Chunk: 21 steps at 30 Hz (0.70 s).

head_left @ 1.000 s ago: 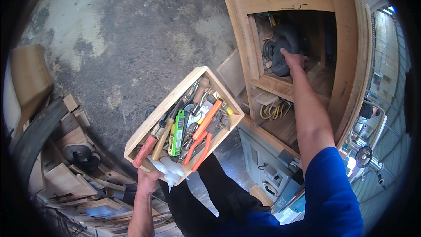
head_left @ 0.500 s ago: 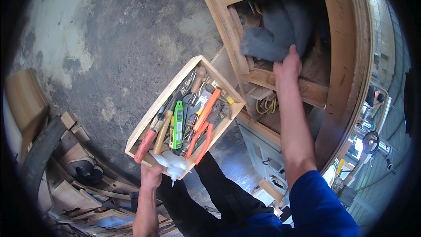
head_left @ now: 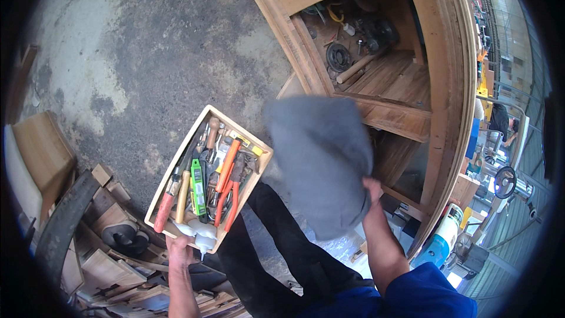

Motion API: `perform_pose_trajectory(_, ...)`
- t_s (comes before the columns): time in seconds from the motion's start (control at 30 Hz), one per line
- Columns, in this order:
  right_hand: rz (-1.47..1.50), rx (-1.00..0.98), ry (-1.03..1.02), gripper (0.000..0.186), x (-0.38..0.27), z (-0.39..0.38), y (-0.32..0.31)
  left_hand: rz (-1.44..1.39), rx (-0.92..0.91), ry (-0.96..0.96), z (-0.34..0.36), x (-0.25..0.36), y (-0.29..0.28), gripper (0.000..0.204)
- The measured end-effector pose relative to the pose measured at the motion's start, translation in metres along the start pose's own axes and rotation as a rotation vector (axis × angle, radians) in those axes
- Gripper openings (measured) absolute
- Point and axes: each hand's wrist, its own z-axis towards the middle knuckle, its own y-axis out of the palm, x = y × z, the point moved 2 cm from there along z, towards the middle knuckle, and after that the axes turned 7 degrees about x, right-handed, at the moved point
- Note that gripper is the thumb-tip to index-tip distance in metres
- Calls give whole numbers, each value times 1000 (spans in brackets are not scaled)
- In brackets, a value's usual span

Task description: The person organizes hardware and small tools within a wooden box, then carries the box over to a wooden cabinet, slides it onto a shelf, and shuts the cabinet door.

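My left hand [head_left: 179, 251] grips the near end of a shallow wooden tool box [head_left: 266, 156], holding it up over the floor. Inside lie a red-handled tool [head_left: 165, 209], a green narrow package [head_left: 198, 185], orange-handled pliers [head_left: 231, 200], a tool with a wooden handle [head_left: 183, 194] and white squeeze bottles [head_left: 203, 240]. My right hand [head_left: 372, 189] is closed on the edge of a grey cloth [head_left: 321, 159], slightly blurred. It hangs between the tool box and an open wooden cabinet [head_left: 453, 82], hiding part of the cabinet's lower front.
The cabinet's upper compartment holds a black ring-shaped part [head_left: 338, 57], a wooden rod [head_left: 355, 72] and loose small items. Wood offcuts [head_left: 112, 268] pile up at lower left. At right, machinery with a black handwheel [head_left: 506, 182] stands beyond the cabinet.
My right hand has drawn the grey cloth out of the upper compartment, toward me and to the left, so the compartment's contents now show. The tool box has shifted left and lower in view.
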Motion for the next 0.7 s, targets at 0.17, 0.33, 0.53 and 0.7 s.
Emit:
perform_pose_trajectory(0.17, -290, -238, 436, 78, 66, -31, -39, 5, -60, 52, 15, 7, 10, 72)
perform_pose_trajectory(0.33, -942, -559, 662, 82, 117, -68, 1, -4, -88, 18, 27, 14, 24, 66)
perform_pose_trajectory(0.53, -1486, -945, 552, 101, 147, -72, 22, -11, -214, 1, 36, 31, 103, 65)
perform_pose_trajectory(0.7, -1425, -925, 595, 88, 149, -67, 22, -42, -296, -61, 50, 26, 144, 76)
